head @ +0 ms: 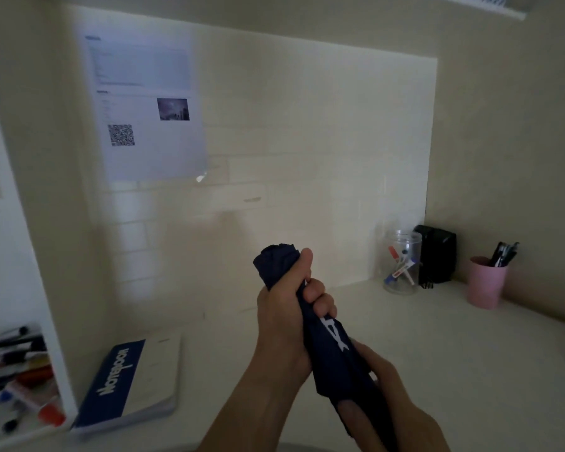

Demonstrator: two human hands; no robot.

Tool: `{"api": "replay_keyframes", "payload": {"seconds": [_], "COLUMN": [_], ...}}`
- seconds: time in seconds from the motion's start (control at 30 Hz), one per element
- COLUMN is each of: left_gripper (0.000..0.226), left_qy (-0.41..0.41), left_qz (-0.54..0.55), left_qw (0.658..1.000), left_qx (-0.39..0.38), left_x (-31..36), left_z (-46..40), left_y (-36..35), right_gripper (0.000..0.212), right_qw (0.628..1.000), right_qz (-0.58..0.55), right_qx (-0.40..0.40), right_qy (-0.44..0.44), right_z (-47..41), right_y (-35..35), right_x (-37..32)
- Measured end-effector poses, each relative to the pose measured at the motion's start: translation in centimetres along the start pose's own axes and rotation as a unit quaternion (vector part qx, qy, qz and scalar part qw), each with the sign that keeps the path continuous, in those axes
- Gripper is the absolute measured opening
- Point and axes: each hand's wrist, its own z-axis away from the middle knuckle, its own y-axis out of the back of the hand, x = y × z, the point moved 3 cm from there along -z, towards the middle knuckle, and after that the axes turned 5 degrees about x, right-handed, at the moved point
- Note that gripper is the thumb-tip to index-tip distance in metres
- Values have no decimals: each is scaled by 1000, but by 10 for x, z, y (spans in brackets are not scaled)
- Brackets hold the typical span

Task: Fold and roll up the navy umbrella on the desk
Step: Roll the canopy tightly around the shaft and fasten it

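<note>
Both forearms are reaching in from the bottom edge. Right hand [388, 380] is curling its fingers [364, 350] tightly around the lower part of the navy umbrella [333, 353]. Left hand [287, 308] is wrapping closed around the upper part, thumb [304, 259] pressing beside the bunched fabric top. Collapsed and tilted, the umbrella is being held above the white desk [437, 337]. A blue notebook [128, 383] is lying to the left; a clear jar [402, 262], a black box [436, 252] and a pink cup [486, 282] of pens are standing at the back right.
</note>
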Motion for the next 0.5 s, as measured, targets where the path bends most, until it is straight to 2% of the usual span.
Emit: {"api": "replay_keyframes", "payload": {"seconds": [0.03,0.07,0.1,0.2,0.27,0.33,0.4,0.43,0.47,0.5], "left_gripper": [35,33,30,28,23,26,31,31,30,29], "left_qy": [-2,-4,4,51,63,36,0,-10,-16,-11], "left_qz": [1,4,1,25,18,-9,-29,-31,-27,-23], "left_qw": [1000,1000,1000,991,988,997,1000,999,999,1000], "left_qx": [6,-5,-29,-125,-136,-71,6,23,24,7], "left_x": [-1,-2,-2,-14,-20,-22,-22,-21,-21,-21], "left_z": [-1,-1,2,15,18,13,6,4,3,5], "left_y": [2,5,5,12,15,15,14,13,13,13], "right_gripper": [73,66,53,27,19,24,38,38,34,29], "right_qw": [1000,1000,999,974,964,971,996,998,999,999], "right_qz": [16,-14,-42,-216,-249,-203,-35,29,34,16], "right_qx": [-4,-12,-19,-7,-64,-98,-71,-48,-23,-30], "right_qy": [13,16,23,-60,-76,-84,-49,-35,-28,-38], "right_z": [-6,-5,-5,-3,2,2,0,-1,-1,2], "right_y": [4,6,1,7,6,3,3,4,5,4], "right_x": [-8,-5,-2,5,-5,-5,1,3,5,4]}}
